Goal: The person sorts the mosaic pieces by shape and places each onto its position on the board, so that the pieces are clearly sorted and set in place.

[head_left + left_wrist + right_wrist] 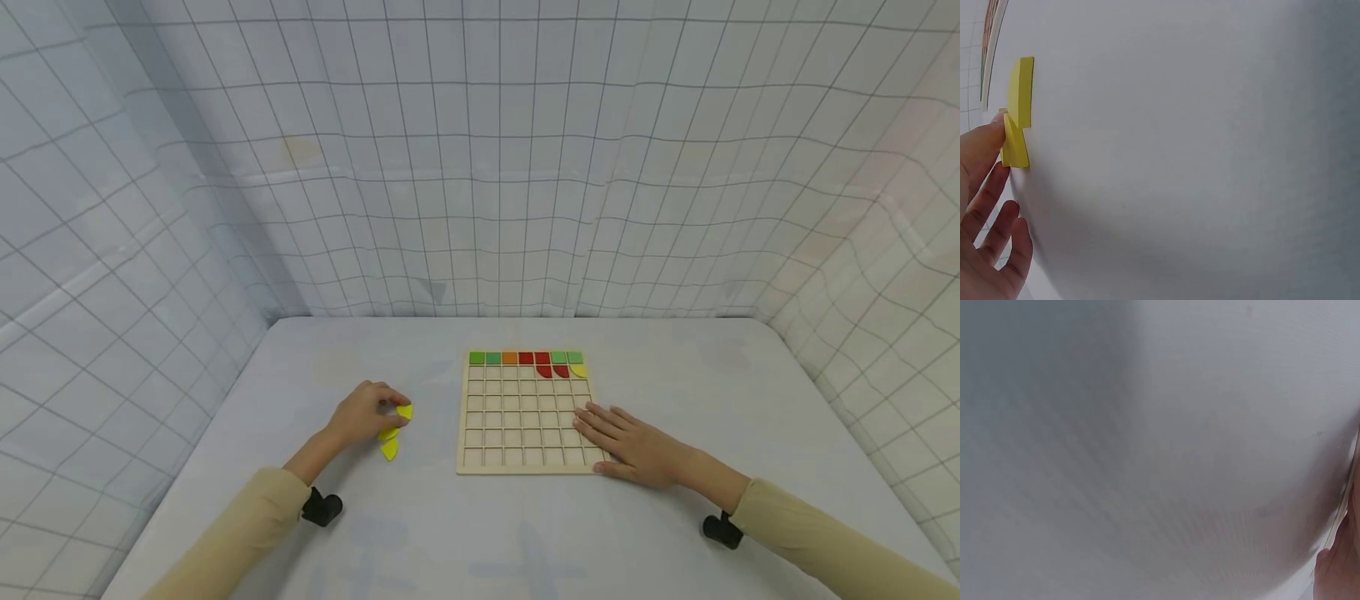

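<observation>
My left hand (362, 414) pinches a yellow quarter-circle tile (405, 412) between thumb and fingertips, left of a wooden grid board (512, 417). Just below those fingers lie more yellow tiles, one partly hidden and another yellow tile (389, 450) in plain sight. In the left wrist view, thumb and finger meet at a yellow piece (1016, 149). My right hand (637, 447) rests flat with straight fingers over the board's lower right edge. Only a sliver of that hand (1338, 569) shows in the right wrist view.
Green, orange and red square tiles (526, 358) fill the board's top row. Beneath them at the right sit red quarter-circle tiles (544, 372) and a yellow one (578, 371). A white table (420, 533) carries everything, with grid-patterned curtains (480, 208) around it.
</observation>
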{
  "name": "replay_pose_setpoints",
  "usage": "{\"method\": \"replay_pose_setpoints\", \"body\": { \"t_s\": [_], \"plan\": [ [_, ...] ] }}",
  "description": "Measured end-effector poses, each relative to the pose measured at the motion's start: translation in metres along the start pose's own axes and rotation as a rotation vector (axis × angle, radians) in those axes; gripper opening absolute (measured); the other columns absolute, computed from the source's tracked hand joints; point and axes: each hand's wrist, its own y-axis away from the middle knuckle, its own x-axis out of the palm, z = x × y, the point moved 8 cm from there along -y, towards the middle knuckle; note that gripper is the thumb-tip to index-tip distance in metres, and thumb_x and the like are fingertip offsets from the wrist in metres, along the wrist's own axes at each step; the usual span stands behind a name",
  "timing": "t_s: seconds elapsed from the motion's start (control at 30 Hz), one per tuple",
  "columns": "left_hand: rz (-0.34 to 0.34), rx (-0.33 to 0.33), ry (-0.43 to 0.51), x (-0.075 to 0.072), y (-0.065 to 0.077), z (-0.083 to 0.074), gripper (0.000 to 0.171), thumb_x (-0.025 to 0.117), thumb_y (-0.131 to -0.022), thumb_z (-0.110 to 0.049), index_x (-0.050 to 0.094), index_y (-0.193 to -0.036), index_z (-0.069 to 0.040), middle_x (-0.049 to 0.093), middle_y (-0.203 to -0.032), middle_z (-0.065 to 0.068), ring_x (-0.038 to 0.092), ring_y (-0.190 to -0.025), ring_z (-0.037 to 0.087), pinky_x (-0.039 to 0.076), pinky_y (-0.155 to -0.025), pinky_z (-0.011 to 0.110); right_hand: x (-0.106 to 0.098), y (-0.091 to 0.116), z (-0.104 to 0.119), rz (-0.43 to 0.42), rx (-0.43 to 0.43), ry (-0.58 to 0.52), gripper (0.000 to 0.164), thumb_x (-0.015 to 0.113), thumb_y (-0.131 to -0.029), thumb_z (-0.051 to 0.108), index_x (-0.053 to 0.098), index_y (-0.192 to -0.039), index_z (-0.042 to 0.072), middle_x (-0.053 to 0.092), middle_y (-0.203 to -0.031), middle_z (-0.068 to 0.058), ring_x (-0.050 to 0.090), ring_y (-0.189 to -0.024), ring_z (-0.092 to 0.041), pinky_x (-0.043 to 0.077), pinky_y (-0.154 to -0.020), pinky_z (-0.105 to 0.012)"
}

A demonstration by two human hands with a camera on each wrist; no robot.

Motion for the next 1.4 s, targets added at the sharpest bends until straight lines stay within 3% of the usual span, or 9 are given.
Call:
{"method": "replay_pose_setpoints", "body": {
  "t_s": [0.07,0.2,0.3,0.4,0.57,0.77,1.0,1.23,1.4],
  "plan": [
    [-0.002,-0.002,0.010,0.000,-0.001,0.000,0.027,0.079,-0.079,-0.022,0.075,-0.102,-0.010,0.071,-0.099,0.003,0.058,-0.094,0.023,0.049,-0.085,0.041,0.001,0.000,0.000,0.004,0.004,-0.002,0.068,0.037,-0.100,0.051,0.019,-0.155,0.013,0.018,-0.161,-0.007,0.017,-0.148,-0.030,-0.020,-0.113,-0.019],
    [0.001,-0.017,0.043,-0.001,-0.003,-0.001,0.026,0.079,-0.078,-0.020,0.075,-0.101,-0.008,0.072,-0.097,0.006,0.061,-0.092,0.024,0.049,-0.084,0.042,0.001,0.000,0.000,0.016,0.018,-0.011,0.069,0.037,-0.100,0.051,0.019,-0.155,0.014,0.017,-0.162,-0.005,0.016,-0.149,-0.029,-0.001,-0.121,-0.033],
    [0.005,-0.038,0.053,-0.002,-0.003,-0.002,0.026,0.079,-0.078,-0.020,0.076,-0.100,-0.007,0.072,-0.097,0.007,0.062,-0.092,0.024,0.050,-0.084,0.041,-0.001,0.000,0.001,0.025,0.026,-0.012,0.069,0.037,-0.100,0.052,0.019,-0.155,0.014,0.017,-0.162,-0.005,0.016,-0.149,-0.029,0.017,-0.116,-0.045],
    [0.000,-0.047,0.051,-0.004,-0.003,-0.005,0.026,0.079,-0.078,-0.019,0.076,-0.099,-0.006,0.072,-0.096,0.008,0.062,-0.091,0.025,0.050,-0.083,0.043,-0.002,-0.002,0.000,0.028,0.022,-0.003,0.069,0.037,-0.100,0.052,0.019,-0.155,0.013,0.016,-0.162,-0.005,0.016,-0.149,-0.029,0.022,-0.114,-0.050],
    [-0.024,-0.058,0.060,-0.007,-0.004,-0.007,0.025,0.079,-0.078,-0.017,0.075,-0.100,-0.005,0.071,-0.097,0.009,0.062,-0.093,0.027,0.050,-0.085,0.045,-0.005,-0.004,-0.003,0.030,0.025,-0.003,0.069,0.037,-0.100,0.051,0.019,-0.155,0.013,0.016,-0.162,-0.005,0.016,-0.149,-0.030,0.023,-0.114,-0.053],
    [-0.031,-0.087,0.037,-0.005,-0.007,-0.004,0.026,0.078,-0.080,-0.019,0.075,-0.101,-0.006,0.070,-0.099,0.008,0.057,-0.093,0.024,0.049,-0.083,0.042,-0.004,-0.004,-0.008,0.052,0.046,-0.030,0.069,0.037,-0.100,0.052,0.017,-0.155,0.015,0.013,-0.163,-0.003,0.013,-0.150,-0.028,0.016,-0.118,-0.047],
    [0.022,-0.146,-0.021,0.001,-0.009,0.001,0.027,0.075,-0.083,-0.024,0.074,-0.106,-0.010,0.067,-0.105,0.007,0.050,-0.096,0.023,0.045,-0.078,0.039,-0.002,-0.006,-0.007,0.050,0.037,-0.032,0.070,0.037,-0.100,0.052,0.016,-0.155,0.015,0.012,-0.163,-0.003,0.012,-0.150,-0.027,0.018,-0.115,-0.052],
    [0.047,-0.077,-0.089,0.004,-0.007,-0.003,0.025,0.072,-0.086,-0.026,0.073,-0.107,-0.012,0.065,-0.107,0.008,0.050,-0.100,0.025,0.049,-0.078,0.043,0.000,-0.006,-0.005,0.050,0.024,-0.027,0.069,0.036,-0.100,0.052,0.016,-0.155,0.014,0.013,-0.163,-0.004,0.012,-0.150,-0.028,0.020,-0.115,-0.053],
    [0.021,-0.021,-0.136,0.006,-0.003,-0.007,0.025,0.072,-0.085,-0.027,0.073,-0.105,-0.011,0.065,-0.103,0.006,0.053,-0.099,0.024,0.051,-0.079,0.042,0.000,-0.004,-0.002,0.041,0.018,-0.035,0.069,0.037,-0.100,0.051,0.018,-0.155,0.014,0.015,-0.162,-0.006,0.014,-0.149,-0.029,0.021,-0.114,-0.053]
  ]
}}
